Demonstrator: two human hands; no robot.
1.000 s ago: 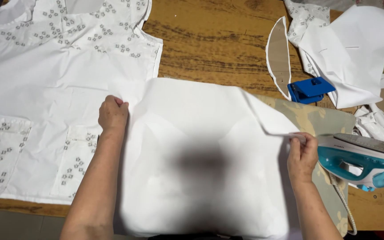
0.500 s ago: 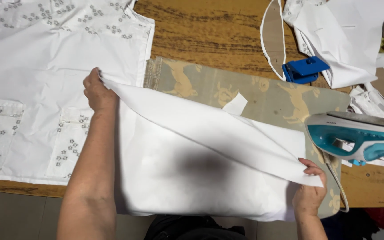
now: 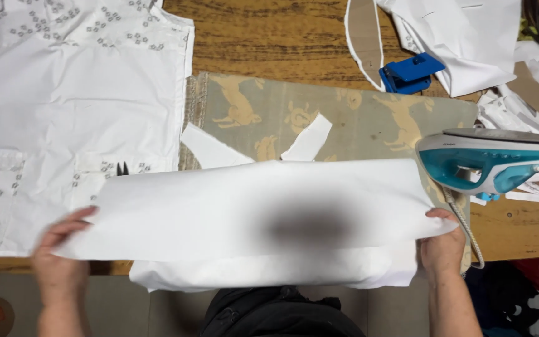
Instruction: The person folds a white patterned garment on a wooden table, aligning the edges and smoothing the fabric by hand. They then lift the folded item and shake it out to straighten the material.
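Cloth point(image 3: 219, 218), white and folded over, lies across the near edge of the surface point(image 3: 282, 37), its upper layer held out flat between both hands, with a dark blurred patch near its middle. Its lower layer hangs past the edge toward 6 o'clock.

At 10 o'clock a large white garment point(image 3: 63, 93) with small grey flower prints is spread flat, well clear of the fold's top edge except at its lower corner, where the cloth overlaps it. At 12 o'clock a pad point(image 3: 357, 118), grey-green with tan animal figures, lies under the cloth's far edge. At 2 o'clock a heap of white scraps point(image 3: 469, 43) sits at the far corner.

At 3 o'clock an iron point(image 3: 488, 159), teal and white, rests on the pad's right end, just beside the cloth.

Left hand point(image 3: 57, 262) at 8 o'clock has its grip closed on the cloth's left edge, fingers on top. Right hand point(image 3: 441, 246) at 4 o'clock is clamped on the right edge.

A blue clip point(image 3: 413, 72) lies at 1 o'clock. Two white slips point(image 3: 310, 137) lie on the pad. Black scissor tips point(image 3: 121, 168) peek out at 10 o'clock.
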